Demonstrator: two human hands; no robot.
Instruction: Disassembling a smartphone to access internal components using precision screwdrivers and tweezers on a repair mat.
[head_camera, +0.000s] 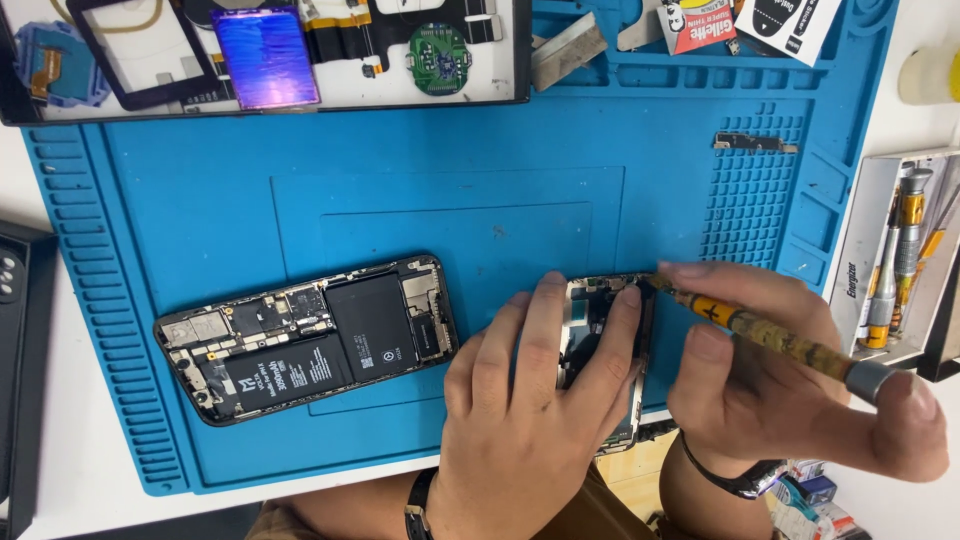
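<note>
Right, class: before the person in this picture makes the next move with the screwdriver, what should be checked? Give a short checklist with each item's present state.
1. Left hand steadies the small phone frame: ok.
2. Right hand grips the screwdriver: ok.
3. Screwdriver tip sits at the frame's top edge: ok; seated in a screw: cannot tell.
4. Frame lies fully on the blue mat: not ok, its lower end overhangs the mat's edge.
5. Opened phone lies apart from both hands: ok.

A blue silicone work mat (400, 180) covers the white table. At far left sits a black-rimmed tray (523, 60) of phone parts, including a round green circuit board (438, 58). At right, a white box (868, 240) holds metal screwdrivers (900, 240).
</note>
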